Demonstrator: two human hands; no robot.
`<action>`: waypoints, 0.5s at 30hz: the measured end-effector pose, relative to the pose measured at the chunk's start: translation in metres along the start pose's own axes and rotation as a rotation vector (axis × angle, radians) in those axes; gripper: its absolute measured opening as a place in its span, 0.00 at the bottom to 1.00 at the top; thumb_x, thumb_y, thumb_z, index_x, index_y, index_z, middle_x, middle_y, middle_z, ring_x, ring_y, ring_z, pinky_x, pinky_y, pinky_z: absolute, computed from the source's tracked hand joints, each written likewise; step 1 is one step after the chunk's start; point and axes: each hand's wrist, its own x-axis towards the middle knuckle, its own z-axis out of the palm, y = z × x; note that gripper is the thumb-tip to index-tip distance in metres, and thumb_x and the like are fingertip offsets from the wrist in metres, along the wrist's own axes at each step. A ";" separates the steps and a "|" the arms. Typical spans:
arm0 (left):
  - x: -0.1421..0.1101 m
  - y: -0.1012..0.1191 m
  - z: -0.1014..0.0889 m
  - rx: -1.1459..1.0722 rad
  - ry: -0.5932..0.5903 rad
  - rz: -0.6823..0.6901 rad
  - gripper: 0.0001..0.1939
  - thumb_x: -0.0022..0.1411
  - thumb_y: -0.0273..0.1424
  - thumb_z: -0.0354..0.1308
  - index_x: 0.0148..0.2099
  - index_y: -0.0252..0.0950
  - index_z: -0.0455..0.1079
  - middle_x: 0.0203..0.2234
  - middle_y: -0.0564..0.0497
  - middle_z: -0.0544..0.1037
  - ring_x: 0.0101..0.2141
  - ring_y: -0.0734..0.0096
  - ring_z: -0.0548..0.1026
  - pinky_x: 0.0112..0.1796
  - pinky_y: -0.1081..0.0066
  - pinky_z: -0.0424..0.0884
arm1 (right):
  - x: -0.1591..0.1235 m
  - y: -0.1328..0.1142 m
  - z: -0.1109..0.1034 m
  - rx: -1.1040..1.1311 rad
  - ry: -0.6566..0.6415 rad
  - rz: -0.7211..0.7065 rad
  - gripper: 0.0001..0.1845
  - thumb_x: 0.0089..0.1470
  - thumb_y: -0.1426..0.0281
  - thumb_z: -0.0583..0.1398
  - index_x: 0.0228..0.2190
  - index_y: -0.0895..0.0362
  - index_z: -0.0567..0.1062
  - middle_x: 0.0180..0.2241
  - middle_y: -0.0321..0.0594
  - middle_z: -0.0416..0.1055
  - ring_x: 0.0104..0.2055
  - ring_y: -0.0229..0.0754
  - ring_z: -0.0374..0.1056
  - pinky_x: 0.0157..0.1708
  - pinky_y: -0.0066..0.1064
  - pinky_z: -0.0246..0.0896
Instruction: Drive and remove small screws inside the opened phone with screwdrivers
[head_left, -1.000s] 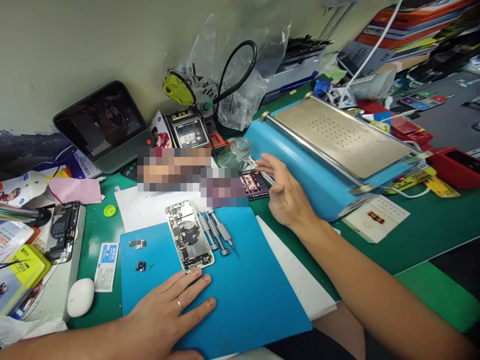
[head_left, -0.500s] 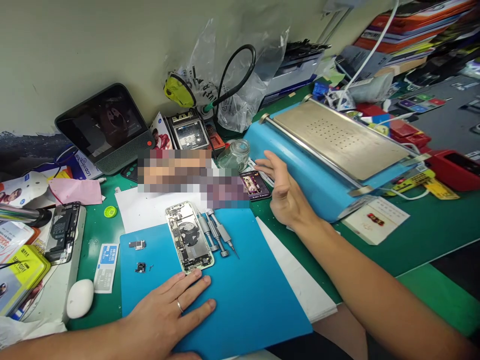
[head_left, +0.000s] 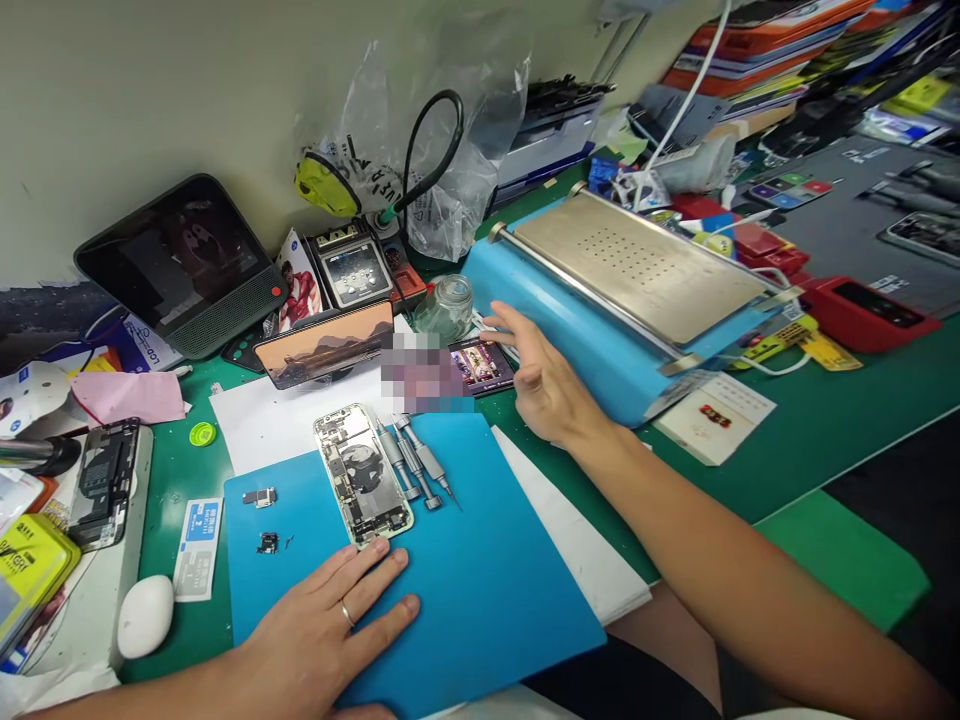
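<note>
My left hand (head_left: pixel 337 610) lies flat with fingers spread on the blue mat (head_left: pixel 495 580), its fingertips at the lower edge of an opened phone (head_left: pixel 364 475). Circuit parts show inside that phone's frame. Three grey screwdrivers (head_left: pixel 412 460) lie along its right side. My right hand (head_left: pixel 544 385) is raised with fingers extended, beside a phone with a lit screen (head_left: pixel 480 367) and a thin metallic tool (head_left: pixel 491 328); whether it touches either I cannot tell. Small loose phone parts (head_left: pixel 260 497) rest on the mat's left.
A blue machine with a perforated metal plate (head_left: pixel 637 260) stands right of my right hand. Behind are a glass jar (head_left: pixel 446 305), a propped phone (head_left: pixel 326 345) and a smart display (head_left: pixel 180 260). A white earbud case (head_left: pixel 146 615) lies at the left.
The view has turned slightly right, so most things sit further left. My left hand keeps its place by the opened phone; my right hand stays extended near the lit phone.
</note>
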 end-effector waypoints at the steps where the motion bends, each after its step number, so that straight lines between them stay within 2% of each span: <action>1: 0.000 0.000 0.000 0.002 0.003 0.003 0.48 0.71 0.48 0.64 0.81 0.45 0.41 0.77 0.47 0.44 0.72 0.39 0.55 0.68 0.46 0.59 | 0.000 0.000 0.000 0.002 0.004 -0.005 0.58 0.52 0.29 0.35 0.72 0.48 0.54 0.65 0.57 0.66 0.63 0.63 0.70 0.57 0.57 0.71; 6: 0.000 0.000 0.001 0.044 0.001 0.012 0.47 0.71 0.49 0.63 0.80 0.44 0.43 0.77 0.46 0.45 0.72 0.40 0.56 0.67 0.46 0.61 | 0.001 0.000 -0.003 -0.001 0.009 -0.033 0.56 0.54 0.30 0.35 0.72 0.47 0.53 0.65 0.57 0.66 0.62 0.63 0.71 0.55 0.58 0.72; 9: 0.000 -0.002 0.003 0.060 0.012 0.023 0.47 0.72 0.48 0.62 0.81 0.43 0.41 0.77 0.46 0.44 0.72 0.38 0.55 0.66 0.44 0.63 | 0.002 -0.003 -0.005 -0.004 -0.003 -0.078 0.55 0.57 0.32 0.34 0.72 0.50 0.53 0.65 0.58 0.66 0.63 0.62 0.70 0.59 0.58 0.69; 12: 0.000 -0.005 0.007 0.056 0.040 0.023 0.46 0.74 0.48 0.60 0.81 0.45 0.39 0.77 0.47 0.45 0.72 0.38 0.56 0.66 0.45 0.63 | 0.001 -0.011 -0.003 0.005 -0.089 -0.190 0.54 0.58 0.32 0.34 0.68 0.52 0.63 0.63 0.55 0.70 0.66 0.60 0.67 0.65 0.56 0.63; 15: 0.000 -0.006 0.009 0.077 0.066 0.034 0.46 0.74 0.49 0.58 0.81 0.44 0.37 0.77 0.47 0.46 0.71 0.38 0.58 0.65 0.46 0.65 | 0.000 -0.020 0.004 0.026 -0.230 -0.324 0.56 0.56 0.29 0.35 0.60 0.54 0.74 0.59 0.54 0.73 0.64 0.58 0.67 0.67 0.53 0.61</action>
